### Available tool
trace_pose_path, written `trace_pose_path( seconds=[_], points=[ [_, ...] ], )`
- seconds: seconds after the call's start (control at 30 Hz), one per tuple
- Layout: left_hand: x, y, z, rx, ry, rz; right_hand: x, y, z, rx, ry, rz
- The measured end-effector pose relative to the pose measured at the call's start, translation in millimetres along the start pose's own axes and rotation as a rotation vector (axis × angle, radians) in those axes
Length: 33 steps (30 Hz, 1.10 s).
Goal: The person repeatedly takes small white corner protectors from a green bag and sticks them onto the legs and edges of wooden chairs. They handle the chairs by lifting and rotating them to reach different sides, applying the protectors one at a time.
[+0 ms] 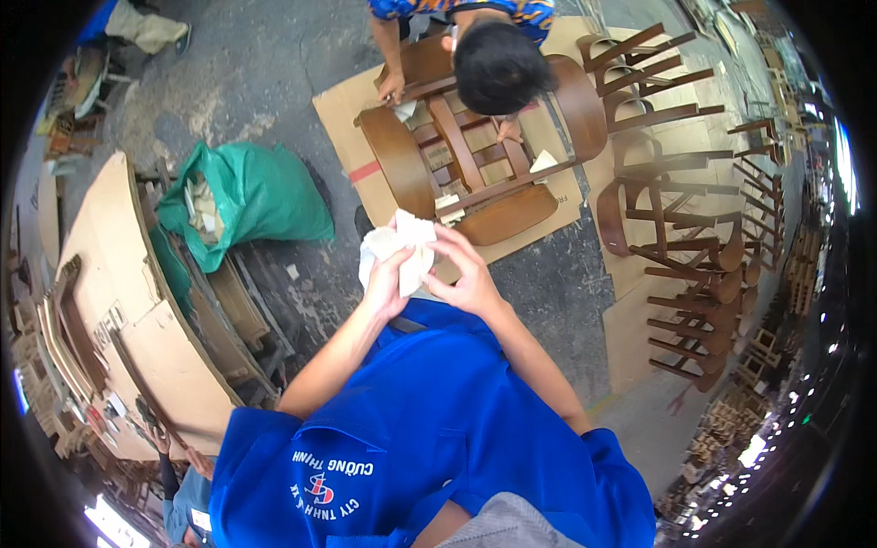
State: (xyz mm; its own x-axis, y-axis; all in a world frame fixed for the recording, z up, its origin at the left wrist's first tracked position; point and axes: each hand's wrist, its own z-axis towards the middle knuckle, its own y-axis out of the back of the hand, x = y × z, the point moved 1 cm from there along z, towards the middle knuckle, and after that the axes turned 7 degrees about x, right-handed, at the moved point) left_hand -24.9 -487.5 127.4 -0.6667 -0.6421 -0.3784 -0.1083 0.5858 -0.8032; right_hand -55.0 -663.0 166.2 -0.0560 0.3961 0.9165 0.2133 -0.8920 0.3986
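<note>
Head view: right of the sack, left hand and right hand pinched a white wad, probably soft, best gripped by edges.

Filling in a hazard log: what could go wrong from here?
The crumpled white wad is in the left hand's grip, with the right hand at its edge; a loose fold could slip out.
The co-worker's hand is at the wooden chair frame; a shift might pinch fingers.
The wooden chairs at right crowd together, legs jutting; someone passing might snag one.
</note>
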Motion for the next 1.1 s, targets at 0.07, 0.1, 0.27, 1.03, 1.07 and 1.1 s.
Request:
trace_pose_path(
  seconds=[0.07, 0.1, 0.27, 1.03, 1.07, 1.1],
  points=[
    [-11, 6, 17, -0.014, -0.028, 0.034, -6, -9, 16, -0.052, -0.029, 0.054],
    [-14, 9, 24, -0.038, -0.052, 0.069, -11, -14, 21, -0.079, -0.063, 0.097],
    [0, 22, 58, -0.224, -0.145, 0.182, -71, -26, 23, -0.126, -0.366, 0.437],
    [160, 254, 220, -0.106, 0.174, -0.211, -358, -41, 47, 0.279, -0.831, 0.513],
    [160, 258, 220, -0.179, 0.204, -0.172, -363, -42, 50, 0.264, -0.842, 0.533],
    [161, 259, 220, -0.219, 0.211, -0.125, -368, -42, 53, 0.249, -0.803, 0.577]
  ],
)
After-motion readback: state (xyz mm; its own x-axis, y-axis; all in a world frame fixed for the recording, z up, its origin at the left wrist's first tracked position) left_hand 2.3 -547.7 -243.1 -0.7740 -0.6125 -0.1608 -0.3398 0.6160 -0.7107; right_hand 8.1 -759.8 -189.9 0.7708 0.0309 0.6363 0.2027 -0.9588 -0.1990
